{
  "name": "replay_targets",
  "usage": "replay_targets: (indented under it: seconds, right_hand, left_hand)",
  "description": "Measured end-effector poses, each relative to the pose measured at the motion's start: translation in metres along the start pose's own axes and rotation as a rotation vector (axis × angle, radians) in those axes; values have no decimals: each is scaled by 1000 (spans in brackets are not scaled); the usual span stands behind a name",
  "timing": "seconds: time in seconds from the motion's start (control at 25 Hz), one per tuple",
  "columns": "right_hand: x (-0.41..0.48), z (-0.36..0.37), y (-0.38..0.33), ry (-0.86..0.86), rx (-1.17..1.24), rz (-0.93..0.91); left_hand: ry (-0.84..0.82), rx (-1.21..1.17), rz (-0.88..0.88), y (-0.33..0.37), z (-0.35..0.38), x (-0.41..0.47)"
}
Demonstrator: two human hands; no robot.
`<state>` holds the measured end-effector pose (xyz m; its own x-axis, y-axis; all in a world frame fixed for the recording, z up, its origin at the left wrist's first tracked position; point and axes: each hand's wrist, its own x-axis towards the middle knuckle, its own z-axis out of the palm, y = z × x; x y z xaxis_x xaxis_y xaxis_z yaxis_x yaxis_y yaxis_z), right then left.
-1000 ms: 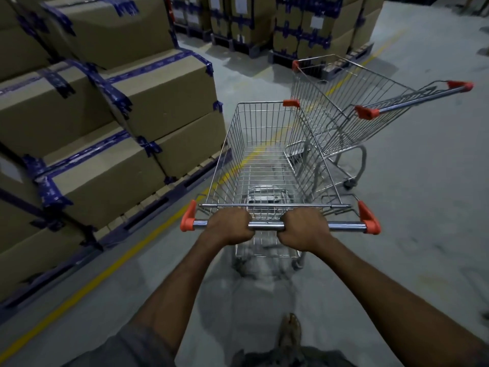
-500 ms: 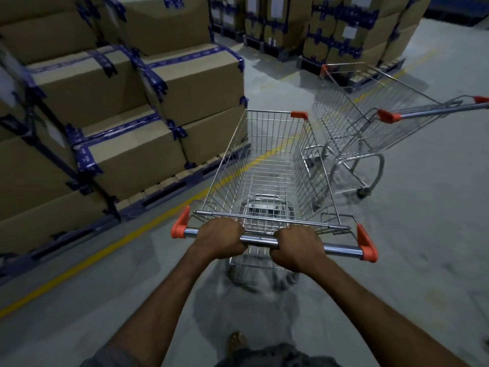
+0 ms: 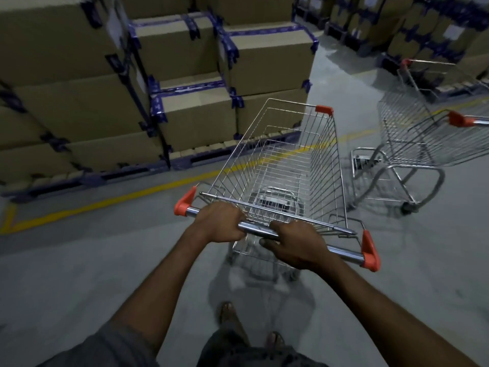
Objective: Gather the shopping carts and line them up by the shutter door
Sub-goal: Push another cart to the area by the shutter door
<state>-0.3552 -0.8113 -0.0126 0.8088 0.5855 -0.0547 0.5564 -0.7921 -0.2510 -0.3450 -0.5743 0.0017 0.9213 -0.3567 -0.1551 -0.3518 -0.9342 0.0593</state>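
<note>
Shopping cart (image 3: pixel 325 168) dead centre, nose aimed at one o'clock! Left hand (image 3: pixel 221 223) wraps tight round the chrome handle (image 3: pixel 255 229), right hand (image 3: pixel 293 246) curls over it just beside. Second cart (image 3: pixel 412 139) stands apart at two o'clock. Stacked boxes (image 3: pixel 185 120) at eleven o'clock, a yellow floor line (image 3: pixel 105 205) running along their pallets.

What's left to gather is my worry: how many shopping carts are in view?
2. The near cart is in the middle, left hand and right hand gripping its handle. The second cart stands apart at the right edge. Others may be out of frame.
</note>
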Motion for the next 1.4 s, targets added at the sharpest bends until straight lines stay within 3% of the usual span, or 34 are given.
replay_targets:
  seconds: [0.56,0.72,0.88,1.12,1.28,1.4]
  right_hand:
    - [-23,35,-117,9,-55,-107]
    - [-21,40,-139,23,-142,-132]
    - [-18,49,-162,60,-326,-112]
    - [-5,66,-172,109,-352,-174]
    - [6,59,-181,35,-371,-247]
    - [27,42,-189,-148,-225,-253]
  left_hand:
    - [-1,-19,-60,-40,30,-136]
    - [68,4,-70,-48,42,-165]
    - [63,78,-203,-42,49,-190]
    - [122,55,-387,-35,61,-225]
    - [130,-13,-515,-30,67,-242]
    - [137,-45,-587,-30,61,-251]
